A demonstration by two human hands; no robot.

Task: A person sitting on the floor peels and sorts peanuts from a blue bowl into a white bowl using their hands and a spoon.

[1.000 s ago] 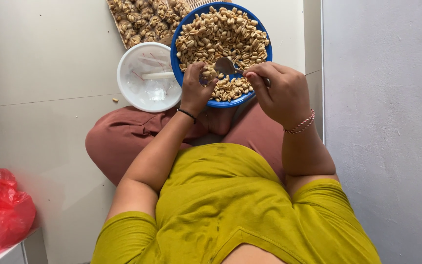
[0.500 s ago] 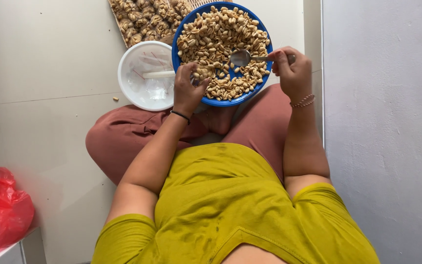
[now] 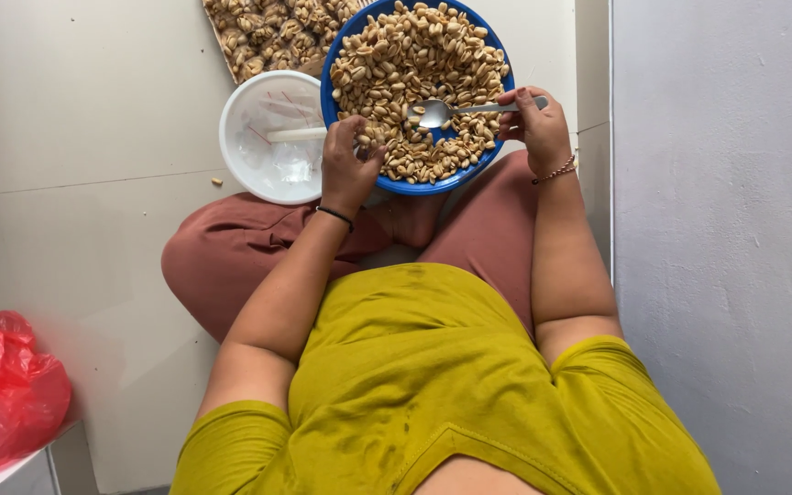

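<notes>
Both hands flank the blue bowl [image 3: 497, 156]; right [image 3: 533, 124] holds spoon [image 3: 446, 112].

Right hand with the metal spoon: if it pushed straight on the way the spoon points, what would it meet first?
Probably the pale shelled nuts heaped in the round blue bowl; the right hand aims its metal spoon at them.

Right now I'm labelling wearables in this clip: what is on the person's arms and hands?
Both arms are bare below short yellow-green sleeves. The left hand has a thin black band at the wrist. The right hand has a slim beaded bracelet at the wrist. No gloves.
</notes>
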